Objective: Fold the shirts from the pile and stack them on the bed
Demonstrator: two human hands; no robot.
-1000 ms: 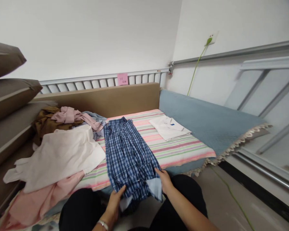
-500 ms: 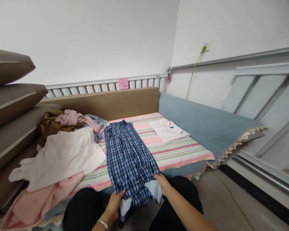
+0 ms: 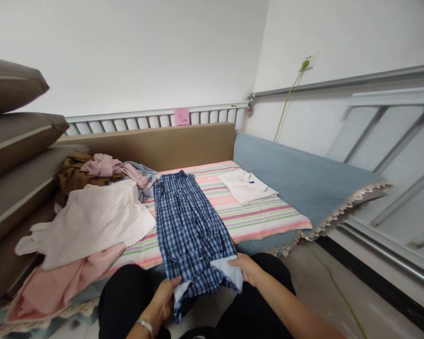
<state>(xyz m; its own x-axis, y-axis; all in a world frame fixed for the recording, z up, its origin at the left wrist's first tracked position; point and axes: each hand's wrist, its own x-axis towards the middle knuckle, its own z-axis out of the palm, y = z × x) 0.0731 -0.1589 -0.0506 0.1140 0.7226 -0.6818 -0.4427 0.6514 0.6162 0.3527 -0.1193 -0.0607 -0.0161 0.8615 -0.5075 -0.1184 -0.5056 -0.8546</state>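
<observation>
A blue plaid shirt (image 3: 191, 221), folded into a long strip, lies over the bed with its near end hanging past the edge above my knees. My left hand (image 3: 167, 294), a silver bracelet on its wrist, grips the left near corner. At the right near corner, my right hand (image 3: 246, 269) pinches a turned-back flap that shows the pale inner side. To the right of the shirt rests a folded white shirt (image 3: 247, 187). A crumpled white garment (image 3: 99, 216) spreads out on the left, partly over a pink garment (image 3: 70, 282).
A striped mat (image 3: 265, 221) covers the bed, with a heap of brown, pink and blue clothes (image 3: 106, 169) at its back left. Brown cushions (image 3: 24, 132) are stacked at far left. A blue padded cover (image 3: 304, 174) lies along the right, near a green cord (image 3: 286, 101).
My right hand has shifted slightly up and right, drawing the flap outward and showing more of its pale side. My left hand still holds its corner.
</observation>
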